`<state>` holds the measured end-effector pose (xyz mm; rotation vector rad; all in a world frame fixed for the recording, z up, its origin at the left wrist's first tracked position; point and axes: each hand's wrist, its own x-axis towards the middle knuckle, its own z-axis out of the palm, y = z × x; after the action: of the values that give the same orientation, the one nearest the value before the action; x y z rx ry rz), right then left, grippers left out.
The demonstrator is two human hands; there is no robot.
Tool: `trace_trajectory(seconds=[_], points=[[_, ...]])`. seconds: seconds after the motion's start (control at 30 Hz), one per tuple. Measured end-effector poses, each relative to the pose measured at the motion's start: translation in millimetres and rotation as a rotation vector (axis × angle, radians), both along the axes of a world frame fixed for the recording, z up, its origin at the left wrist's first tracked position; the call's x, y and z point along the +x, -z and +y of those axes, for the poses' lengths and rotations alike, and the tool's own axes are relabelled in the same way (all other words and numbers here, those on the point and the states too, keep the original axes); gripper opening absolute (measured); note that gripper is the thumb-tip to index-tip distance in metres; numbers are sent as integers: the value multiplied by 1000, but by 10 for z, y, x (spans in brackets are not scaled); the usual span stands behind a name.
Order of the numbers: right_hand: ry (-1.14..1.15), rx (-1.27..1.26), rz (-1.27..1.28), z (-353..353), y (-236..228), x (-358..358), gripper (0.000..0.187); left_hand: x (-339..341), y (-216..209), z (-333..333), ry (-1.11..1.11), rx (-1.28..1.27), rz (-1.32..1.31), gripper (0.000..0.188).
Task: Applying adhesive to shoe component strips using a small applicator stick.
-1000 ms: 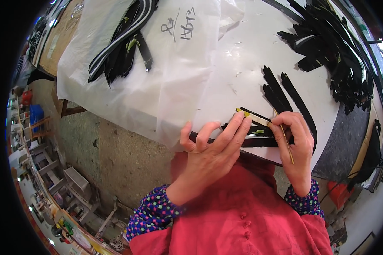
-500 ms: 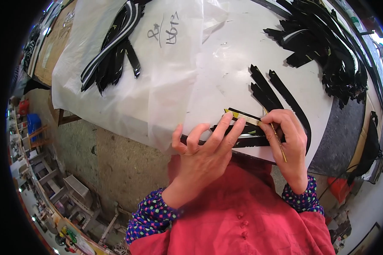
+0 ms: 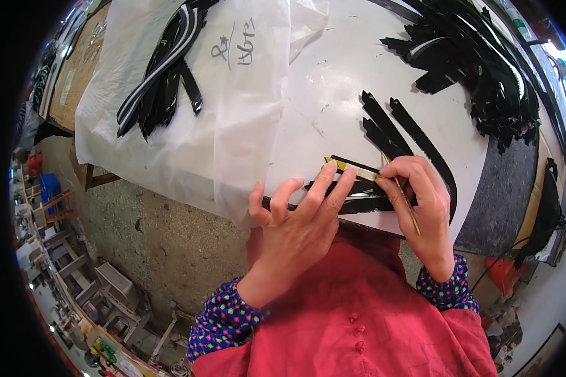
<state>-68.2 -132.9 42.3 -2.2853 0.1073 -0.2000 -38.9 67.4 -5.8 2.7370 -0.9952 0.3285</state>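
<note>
My left hand (image 3: 295,226) is spread with its fingertips pressed down near the table's front edge, on and beside a short black strip (image 3: 352,160) with a yellow and pale face. My right hand (image 3: 426,204) pinches at that strip's right end, thumb against forefinger. A thin brass-coloured stick (image 3: 412,217) slants through its grip and pokes out above and below. Under and in front of the fingers lie more black strips (image 3: 366,205). Beyond the right hand, long curved black strips (image 3: 421,129) with notched ends lie on the white table (image 3: 339,119); their near ends are partly hidden.
A large heap of black strips (image 3: 497,75) is at the far right. A smaller bundle (image 3: 163,81) rests on translucent plastic sheeting (image 3: 245,125) with handwriting, at the left. A dark mat (image 3: 484,217) borders the white surface. Low wooden frames (image 3: 116,286) stand on the floor at left.
The view has shifted slightly, moving the table and strips a little left in the picture. Both hands keep nearly the same pose, the right still pinching at the strip's end.
</note>
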Motion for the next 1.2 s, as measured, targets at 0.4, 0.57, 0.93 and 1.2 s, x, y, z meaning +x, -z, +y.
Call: trace_trajectory(seconds=[0.4, 0.57, 0.93, 1.2], points=[[107, -75, -97, -62, -10, -87, 14, 1, -28, -16, 5, -50, 39, 56], [181, -56, -192, -29, -15, -122, 15, 4, -46, -10, -1, -61, 37, 58], [12, 313, 24, 295, 97, 229, 17, 8, 31, 4, -4, -108, 25, 57], [-84, 119, -191, 311, 218, 249, 11, 18, 64, 2, -2, -124, 18, 55]])
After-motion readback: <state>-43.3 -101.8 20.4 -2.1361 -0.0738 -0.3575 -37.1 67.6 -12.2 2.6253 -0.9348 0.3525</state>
